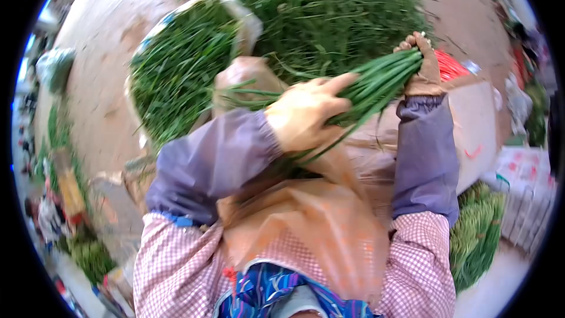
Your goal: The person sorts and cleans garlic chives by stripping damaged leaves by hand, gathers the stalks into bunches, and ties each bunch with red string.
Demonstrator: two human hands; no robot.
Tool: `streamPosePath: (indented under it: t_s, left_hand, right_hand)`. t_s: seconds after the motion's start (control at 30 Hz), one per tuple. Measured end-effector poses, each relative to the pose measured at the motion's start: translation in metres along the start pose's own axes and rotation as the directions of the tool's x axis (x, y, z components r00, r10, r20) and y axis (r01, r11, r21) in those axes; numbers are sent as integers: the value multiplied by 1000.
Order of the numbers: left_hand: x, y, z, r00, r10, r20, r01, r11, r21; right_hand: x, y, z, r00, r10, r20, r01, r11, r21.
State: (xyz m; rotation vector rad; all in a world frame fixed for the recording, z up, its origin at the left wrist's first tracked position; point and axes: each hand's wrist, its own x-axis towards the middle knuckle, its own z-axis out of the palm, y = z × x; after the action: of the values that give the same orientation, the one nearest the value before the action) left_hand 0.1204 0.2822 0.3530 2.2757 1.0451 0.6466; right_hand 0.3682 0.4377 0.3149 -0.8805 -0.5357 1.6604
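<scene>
1. The right hand [422, 65] is closed around the pale ends of a bunch of long green stalks [382, 82], holding it up and out beyond the lap.
2. The left hand [309, 112] lies across the leafy part of that bunch, fingers partly spread and curled over it. Blur hides the pads, so I cannot tell how tightly it presses.
3. Some leaves trail out past the left hand, toward the open sack of greens [182, 70] and down over the orange apron [294, 224]. A hard pull there could bend or tear them.
4. The right hand has the stalks only near one end. If that grip were to slacken while the left hand drags on the leaves, single stalks could slide out and the ends become uneven.
5. Squeezing too hard could bruise the stalks, which look slender and soft.
6. The large green heap [329, 12] lies just past the bunch, so loose stalks could get mixed into it.
7. Red strips [450, 66] sit beside the right hand, near the cardboard [479, 123]; a sleeve [426, 153] sweeping that way could scatter them.
</scene>
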Motion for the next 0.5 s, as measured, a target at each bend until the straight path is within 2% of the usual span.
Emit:
streamPosePath:
  t_s: [0.03, 0.07, 0.1, 0.13, 0.17, 0.23, 0.27, 0.33, 0.4, 0.43, 0.47, 0.5]
  left_hand:
    - [-5, -10, 16, 997, -56, -51, 61, 993, 105]
    - [-5, -13, 14, 986, -142, 84, 135, 987, 82]
    - [-14, -21, 17, 985, -147, 88, 147, 989, 5]
    - [-19, -25, 13, 977, -125, 171, 140, 987, -79]
    - [-24, -21, 13, 965, -159, 209, 180, 980, -86]
    - [-32, -25, 16, 941, -202, 272, 212, 977, -9]
    - [-31, -24, 15, 942, -200, 270, 219, 975, -44]
    - [-26, -19, 12, 935, -235, 264, 275, 953, -126]
    - [-18, -12, 11, 914, -311, 260, 369, 904, -216]
    - [-13, -13, 14, 919, -294, 264, 351, 914, -202]
    - [-9, -13, 17, 923, -278, 268, 333, 924, -186]
    - [-4, -13, 19, 926, -264, 270, 315, 934, -169]
  right_hand:
    - [4, -26, -6, 998, -62, -15, 62, 998, -8]
    - [4, -57, -10, 975, -219, -32, 215, 971, -104]
    - [3, -95, -23, 952, -301, 58, 306, 925, -226]
    - [-3, -139, -29, 893, -446, 68, 426, 784, -451]
    - [-2, -198, -43, 840, -522, 146, 501, 645, -577]
    - [-40, -291, -37, 711, -685, 161, 589, 454, -668]
    - [-63, -332, -29, 646, -744, 172, 617, 376, -691]
    - [-103, -428, -23, 584, -766, 269, 657, 251, -711]
    - [-125, -446, -17, 552, -781, 293, 618, 147, -773]
    - [-141, -401, 11, 527, -814, 243, 545, 104, -832]
    - [-152, -382, 18, 599, -751, 278, 479, 57, -876]
    - [-156, -373, 12, 719, -629, 296, 378, -3, -926]
